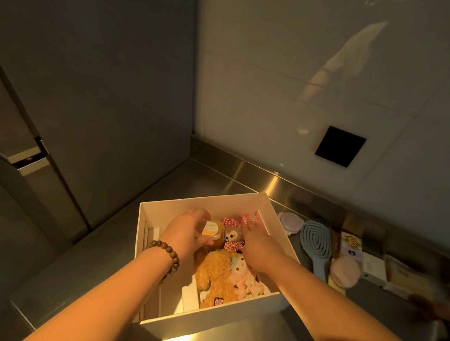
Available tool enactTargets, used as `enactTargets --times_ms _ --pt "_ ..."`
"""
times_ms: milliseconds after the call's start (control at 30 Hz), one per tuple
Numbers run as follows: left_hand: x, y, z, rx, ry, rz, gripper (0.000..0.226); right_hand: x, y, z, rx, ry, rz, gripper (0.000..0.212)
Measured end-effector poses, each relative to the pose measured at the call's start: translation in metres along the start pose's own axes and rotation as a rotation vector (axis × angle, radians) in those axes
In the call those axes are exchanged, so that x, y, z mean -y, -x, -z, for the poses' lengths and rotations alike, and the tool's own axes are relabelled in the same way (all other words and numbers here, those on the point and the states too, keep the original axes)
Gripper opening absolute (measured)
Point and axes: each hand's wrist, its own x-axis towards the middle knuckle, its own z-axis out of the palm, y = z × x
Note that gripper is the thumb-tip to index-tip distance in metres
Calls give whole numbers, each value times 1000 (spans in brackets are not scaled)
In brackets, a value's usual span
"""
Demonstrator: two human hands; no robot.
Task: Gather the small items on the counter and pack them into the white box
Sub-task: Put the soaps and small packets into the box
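Both hands point(186, 229) reach into white box point(205, 318) on steel counter point(244, 183).

Both forearms are bare; no sleeves are visible. The left wrist carries a bracelet point(166, 255) of round dark brown wooden beads, strung in a single loop. The right wrist carries nothing visible.

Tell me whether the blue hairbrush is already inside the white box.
No, the blue hairbrush lies on the counter just outside the right wall of the white box.
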Motion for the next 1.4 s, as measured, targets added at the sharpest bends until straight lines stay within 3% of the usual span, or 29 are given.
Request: enactTargets --times_ms 100,333,467,633,767,867,1000,1200,1333,1400 --pt "-7 -4 0 -10 -9 -74 41 -1 13 16 -130 -139 62 41" --pt "-40 -34 -24 37 -150 -164 29 -50 36 55 -321 -317 48 46" --pt "-55 -51 -51 149 -17 -91 10 -75 44 45 -327 -349 -5 40" --pt "-63 -57 -73 37 -148 -63 14 -90 48 27 -305 -437 -49 44" --pt "-64 -54 -71 -15 -372 -5 40 -100 49 21 -305 -407 -47 48" --pt "-73 -52 -73 31 -456 43 34 -106 49 20 -304 -353 -27 49" --pt "-79 -54 -76 23 -368 115 22 -112 50 17 -324 -352 -5 50" --pt "-80 -54 -75 41 -268 87 25 -125 59 2 -343 -362 -12 49" --pt "-84 -50 -71 24 -241 49 36 -138 69 3 -362 -378 -14 49" --pt "-91 -48 -67 -61 -160 16 47 -148 76 6 -361 -380 -34 48"
